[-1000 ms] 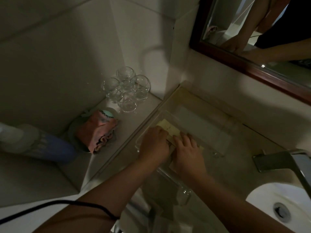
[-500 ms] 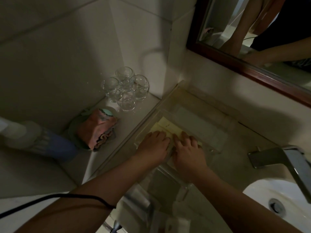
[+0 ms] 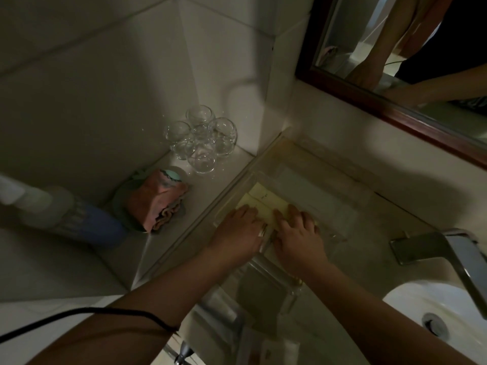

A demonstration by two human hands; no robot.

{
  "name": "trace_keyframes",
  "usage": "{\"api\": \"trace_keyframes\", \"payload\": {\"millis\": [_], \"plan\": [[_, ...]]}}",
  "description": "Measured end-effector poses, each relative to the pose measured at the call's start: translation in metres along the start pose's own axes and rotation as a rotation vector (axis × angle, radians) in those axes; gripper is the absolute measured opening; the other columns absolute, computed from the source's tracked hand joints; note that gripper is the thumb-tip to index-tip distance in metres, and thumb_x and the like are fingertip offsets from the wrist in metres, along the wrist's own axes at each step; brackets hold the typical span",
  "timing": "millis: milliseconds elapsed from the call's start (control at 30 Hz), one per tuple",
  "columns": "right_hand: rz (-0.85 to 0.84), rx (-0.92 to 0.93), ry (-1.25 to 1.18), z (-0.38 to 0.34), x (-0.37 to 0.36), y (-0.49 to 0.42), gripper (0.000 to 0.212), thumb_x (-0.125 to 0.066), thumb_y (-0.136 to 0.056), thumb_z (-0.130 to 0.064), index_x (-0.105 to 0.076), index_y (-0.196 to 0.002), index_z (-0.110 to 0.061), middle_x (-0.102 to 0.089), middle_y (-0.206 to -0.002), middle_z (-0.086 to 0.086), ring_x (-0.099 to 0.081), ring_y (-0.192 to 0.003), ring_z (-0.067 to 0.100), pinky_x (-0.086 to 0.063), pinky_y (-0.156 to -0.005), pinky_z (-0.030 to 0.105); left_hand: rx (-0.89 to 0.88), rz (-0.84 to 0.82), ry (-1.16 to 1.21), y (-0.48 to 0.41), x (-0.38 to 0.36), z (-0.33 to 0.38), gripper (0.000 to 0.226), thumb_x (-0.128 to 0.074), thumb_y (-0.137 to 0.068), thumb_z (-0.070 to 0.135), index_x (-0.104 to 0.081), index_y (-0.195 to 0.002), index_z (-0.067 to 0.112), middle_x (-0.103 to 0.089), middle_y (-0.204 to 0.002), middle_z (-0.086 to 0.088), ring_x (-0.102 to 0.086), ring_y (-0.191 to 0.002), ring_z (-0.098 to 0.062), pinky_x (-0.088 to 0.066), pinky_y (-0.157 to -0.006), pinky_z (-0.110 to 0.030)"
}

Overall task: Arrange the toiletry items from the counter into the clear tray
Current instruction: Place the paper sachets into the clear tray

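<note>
Nothing readable anywhere, honestly. Only a few tiny dark marks printed on the pale yellow packets (image 3: 266,204) lying in the clear tray (image 3: 340,206), way too small and dim to make out as letters or numbers. No legible label on the blue-and-white bottle (image 3: 87,225) off to the left either, just blur.

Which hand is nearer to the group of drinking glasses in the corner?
Left. The left hand lies in the clear tray, on the side towards the glasses; the right hand is beside it, farther away.
</note>
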State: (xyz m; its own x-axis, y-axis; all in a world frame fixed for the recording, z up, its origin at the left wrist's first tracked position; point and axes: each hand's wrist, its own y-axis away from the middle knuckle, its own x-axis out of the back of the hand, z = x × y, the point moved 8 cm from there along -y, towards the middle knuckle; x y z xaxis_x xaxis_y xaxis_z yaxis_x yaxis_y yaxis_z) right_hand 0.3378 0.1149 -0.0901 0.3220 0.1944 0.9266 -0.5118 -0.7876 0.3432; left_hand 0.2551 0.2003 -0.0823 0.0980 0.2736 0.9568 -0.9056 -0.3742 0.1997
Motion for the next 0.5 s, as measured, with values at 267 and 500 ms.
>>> {"api": "trace_keyframes", "payload": {"millis": [267,500], "plan": [[-0.044,-0.012,-0.003,0.009,-0.009,0.049,0.065,-0.04,-0.094,-0.05,-0.02,-0.151,-0.026,-0.022,-0.156,0.008,-0.023,-0.139,0.032,-0.029,-0.112,0.044,0.064,-0.113,0.018,0.019,-0.013,-0.009,0.056,-0.039,-0.093,0.044,-0.035,-0.142,0.016,-0.028,-0.153,-0.012,-0.027,-0.14,-0.028,-0.031,-0.11,-0.041],[-0.045,0.008,-0.018,0.009,-0.013,0.052,0.062,-0.039,-0.094,-0.051,-0.026,-0.15,-0.027,-0.02,-0.156,0.011,-0.025,-0.138,0.033,-0.031,-0.11,0.044,0.019,-0.135,-0.053,0.018,-0.012,-0.015,0.09,0.001,-0.071,0.055,-0.03,-0.146,0.016,-0.021,-0.157,-0.014,-0.02,-0.144,-0.031,-0.024,-0.115,-0.045]]}}
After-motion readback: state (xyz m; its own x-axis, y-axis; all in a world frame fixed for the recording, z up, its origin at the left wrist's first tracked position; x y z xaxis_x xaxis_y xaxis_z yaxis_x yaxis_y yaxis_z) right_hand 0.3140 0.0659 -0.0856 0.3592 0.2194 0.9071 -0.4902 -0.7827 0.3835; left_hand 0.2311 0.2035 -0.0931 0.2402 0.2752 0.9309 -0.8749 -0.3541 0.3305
